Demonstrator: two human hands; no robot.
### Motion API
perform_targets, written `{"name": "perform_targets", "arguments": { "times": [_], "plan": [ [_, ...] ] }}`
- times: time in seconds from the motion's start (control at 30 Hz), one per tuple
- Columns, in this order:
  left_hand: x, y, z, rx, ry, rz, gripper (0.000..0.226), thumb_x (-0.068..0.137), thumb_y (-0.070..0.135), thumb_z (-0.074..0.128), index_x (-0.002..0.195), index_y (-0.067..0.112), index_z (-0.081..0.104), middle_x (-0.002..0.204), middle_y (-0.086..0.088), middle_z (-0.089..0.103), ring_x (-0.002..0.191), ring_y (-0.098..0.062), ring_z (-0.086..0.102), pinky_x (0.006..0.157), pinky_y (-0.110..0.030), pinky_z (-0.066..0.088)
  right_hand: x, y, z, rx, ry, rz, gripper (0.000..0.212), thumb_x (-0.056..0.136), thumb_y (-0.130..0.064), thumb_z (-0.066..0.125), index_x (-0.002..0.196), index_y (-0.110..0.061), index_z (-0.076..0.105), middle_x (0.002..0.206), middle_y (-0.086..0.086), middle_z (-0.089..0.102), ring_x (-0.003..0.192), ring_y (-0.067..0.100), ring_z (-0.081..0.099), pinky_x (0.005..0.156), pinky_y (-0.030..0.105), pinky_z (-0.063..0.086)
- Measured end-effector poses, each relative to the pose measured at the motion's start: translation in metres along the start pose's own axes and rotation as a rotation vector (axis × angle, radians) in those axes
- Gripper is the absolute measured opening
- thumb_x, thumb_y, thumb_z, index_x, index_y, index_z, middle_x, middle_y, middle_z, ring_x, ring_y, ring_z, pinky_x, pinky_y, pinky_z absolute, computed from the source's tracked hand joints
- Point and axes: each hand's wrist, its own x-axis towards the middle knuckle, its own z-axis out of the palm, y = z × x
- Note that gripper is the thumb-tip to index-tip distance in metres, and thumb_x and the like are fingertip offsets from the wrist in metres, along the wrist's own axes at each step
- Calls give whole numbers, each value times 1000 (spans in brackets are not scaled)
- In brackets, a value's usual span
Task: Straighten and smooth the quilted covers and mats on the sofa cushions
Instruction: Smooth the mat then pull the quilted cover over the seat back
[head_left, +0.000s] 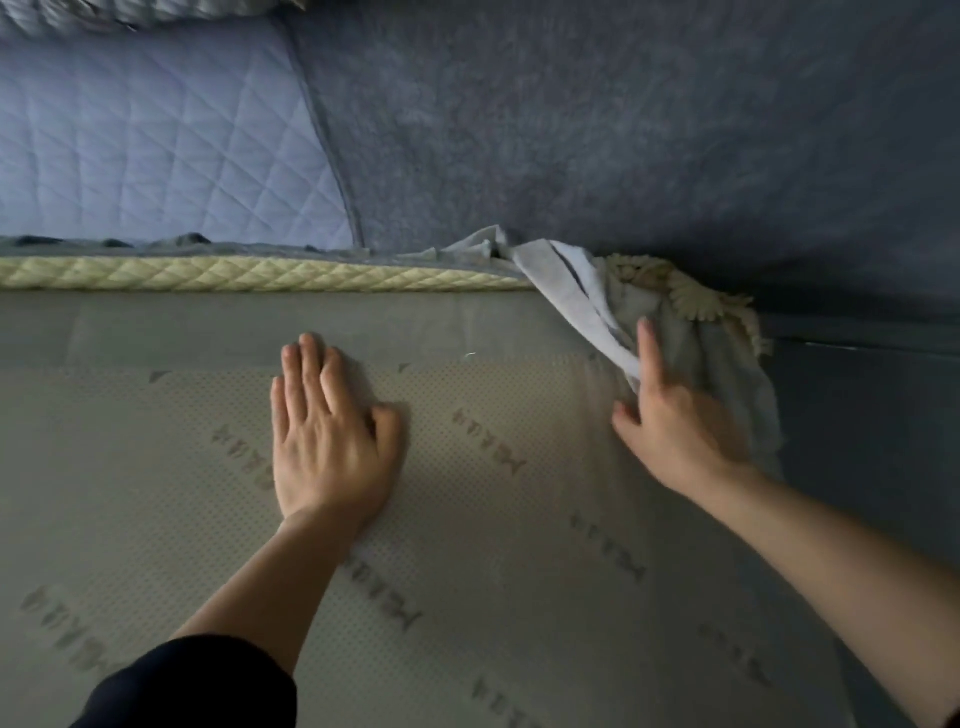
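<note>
A beige dotted mat (493, 519) with printed lettering, underside up, covers the seat in front of me. My left hand (327, 436) lies flat on it with straight fingers, pressing near the middle. My right hand (670, 421) rests on the mat's bunched right corner (691, 343), where grey cloth and a pale frilled trim are crumpled against the sofa back; its index finger points up over the folds. A yellow quilted edge (260, 274) runs along the mat's far side. A lilac quilted cover (156, 156) lies on the back cushion at upper left.
The dark blue-grey sofa back (623, 130) fills the upper right. A darker sofa surface (857, 441) drops away right of the mat. A grey fringed trim (130, 10) shows at the top left edge.
</note>
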Motion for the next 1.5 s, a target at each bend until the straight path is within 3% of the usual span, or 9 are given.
{"name": "perform_targets", "arguments": {
  "times": [0.2, 0.5, 0.77, 0.9, 1.03, 1.17, 1.27, 1.4, 1.5],
  "plan": [
    [-1, 1, 0, 34, 4, -19, 79, 84, 41, 34, 149, -3, 23, 160, -17, 12, 149, -26, 2, 120, -33, -3, 63, 29, -43, -53, -267, 369, 19, 83, -16, 59, 96, -3, 64, 85, 16, 69, 78, 30, 67, 67, 35, 55],
    [0, 3, -1, 35, -20, -23, 82, 82, 48, 30, 150, 3, 22, 161, -11, 10, 148, -21, 0, 121, -36, -1, 111, -15, -89, 483, 653, -1, 62, 92, -22, 52, 146, -4, 29, 146, 11, 42, 134, 22, 38, 114, 38, 27],
    [74, 99, -43, -480, 430, 182, 60, 86, 11, 46, 143, 2, 31, 155, -18, 21, 146, -34, 13, 118, -50, 9, 33, -18, 48, 221, -35, -313, 63, 94, -49, 28, 150, -20, 26, 159, 1, 19, 148, 19, 10, 119, 42, 12],
    [35, 108, 23, -17, -87, 354, 65, 96, 39, 20, 153, 19, -3, 162, -4, -4, 148, -19, -13, 119, -35, -12, 83, 1, -43, 778, 241, -49, 45, 96, -31, 41, 139, -19, 45, 121, -5, 60, 107, -5, 52, 88, 9, 37],
    [41, 119, 29, 9, -289, 347, 68, 95, 45, 22, 155, 19, 5, 162, 1, -9, 147, -14, -16, 115, -31, -14, 82, 28, -81, 757, 764, -89, 33, 97, -22, 37, 123, -5, 49, 98, -9, 56, 92, -3, 52, 89, 23, 40],
    [63, 166, -18, -376, 175, 377, 60, 99, 31, 32, 153, 8, 18, 162, -8, 6, 149, -23, -4, 121, -36, -1, 15, 67, 43, 104, 27, -116, 70, 96, -59, 5, 152, -17, 6, 160, 10, 9, 148, 23, 7, 120, 43, 11],
    [53, 180, 3, -306, 107, 391, 62, 98, 34, 27, 153, 9, 17, 161, -10, 5, 149, -26, -3, 120, -36, -3, 31, 73, 37, 243, -91, -34, 68, 93, -51, 39, 150, -18, 25, 157, 10, 22, 145, 23, 19, 116, 34, 18],
    [8, 159, 69, 42, -324, 380, 67, 97, 46, 18, 155, 19, -2, 162, -2, -12, 146, -14, -20, 117, -34, -16, 85, 66, -54, 521, 337, 83, 42, 93, -23, 53, 133, -10, 52, 124, 8, 58, 114, 22, 55, 87, 25, 40],
    [12, 167, 56, -33, -335, 364, 65, 100, 41, 22, 154, 19, -7, 160, -1, -20, 143, -13, -27, 113, -29, -22, 79, 76, -68, 508, 753, 34, 47, 94, -24, 39, 136, -4, 47, 134, 3, 46, 129, 21, 44, 109, 34, 33]
  ]
}}
